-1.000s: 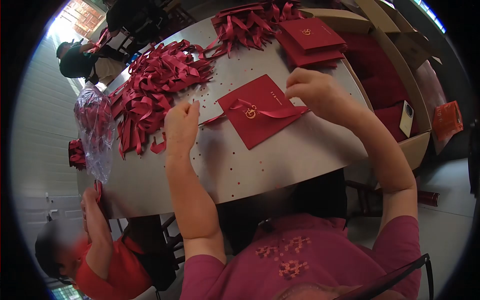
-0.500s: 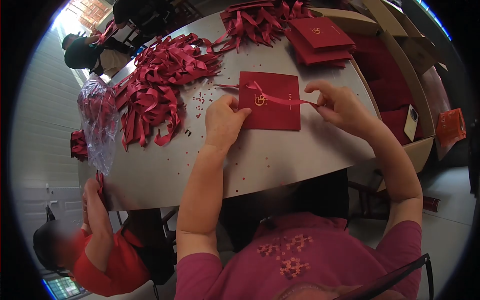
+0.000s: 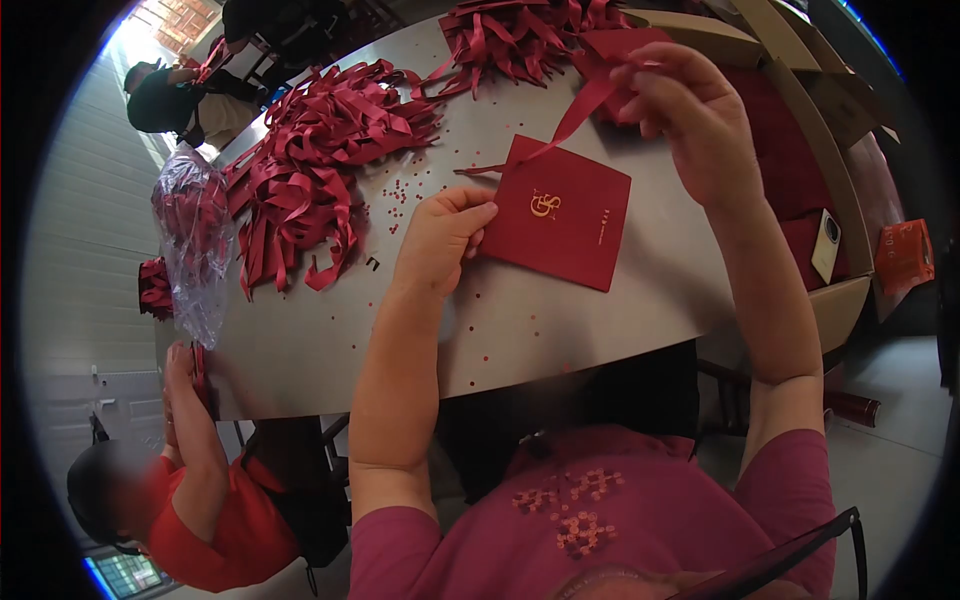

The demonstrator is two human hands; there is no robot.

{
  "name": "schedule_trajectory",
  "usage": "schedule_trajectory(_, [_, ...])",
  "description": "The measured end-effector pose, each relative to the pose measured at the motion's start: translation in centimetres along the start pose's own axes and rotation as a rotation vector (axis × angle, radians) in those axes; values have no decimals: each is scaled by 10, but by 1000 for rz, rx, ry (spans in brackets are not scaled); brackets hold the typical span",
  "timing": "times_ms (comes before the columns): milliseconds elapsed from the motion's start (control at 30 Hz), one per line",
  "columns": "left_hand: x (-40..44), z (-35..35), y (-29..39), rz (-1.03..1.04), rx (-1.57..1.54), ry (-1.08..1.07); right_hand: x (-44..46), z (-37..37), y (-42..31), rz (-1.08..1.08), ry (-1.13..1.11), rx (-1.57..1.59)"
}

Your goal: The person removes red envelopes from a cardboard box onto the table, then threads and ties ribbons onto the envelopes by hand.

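Observation:
A red card with gold print (image 3: 565, 215) is tilted over the metal table, its left edge pinched between the thumb and fingers of my left hand (image 3: 442, 235). My right hand (image 3: 690, 115) is raised beyond the card's upper right, fingers closed on a red ribbon (image 3: 575, 120). That ribbon runs taut from the card's top edge up to the fingers. A short ribbon end (image 3: 478, 171) sticks out at the card's upper left.
A heap of red ribbons (image 3: 320, 150) lies left on the table (image 3: 400, 340), more ribboned cards (image 3: 510, 45) at the back. An open carton (image 3: 835, 150) holds a phone (image 3: 825, 246) on the right. Plastic bag (image 3: 195, 245) and a co-worker (image 3: 225, 500) are left.
My right hand has risen up and away, pulling the ribbon off the card's face toward the back. The card has turned clockwise, with my left hand still on its left edge.

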State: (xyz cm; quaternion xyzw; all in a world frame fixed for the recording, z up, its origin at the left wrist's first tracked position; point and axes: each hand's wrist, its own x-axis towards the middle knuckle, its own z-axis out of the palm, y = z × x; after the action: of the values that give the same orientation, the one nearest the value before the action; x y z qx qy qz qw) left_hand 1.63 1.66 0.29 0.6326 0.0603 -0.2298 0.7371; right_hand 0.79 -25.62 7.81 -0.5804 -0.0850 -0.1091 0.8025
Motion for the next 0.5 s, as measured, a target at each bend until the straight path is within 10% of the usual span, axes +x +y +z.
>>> schedule_trajectory(133, [-6, 11, 0, 217, 253, 60, -6, 21, 39, -505, -219, -937])
schedule_trajectory(267, [-1, 10, -9, 345, 567, 167, -24, 31, 75, -900, -427, -1037])
schedule_trajectory(367, [-1, 9, -9, 359, 771, 257, -39, 25, 100, -485, -594, -908])
schedule_trajectory(500, [-8, 13, 0, 333, 826, 307, -37, 24, 109, -587, -618, -979])
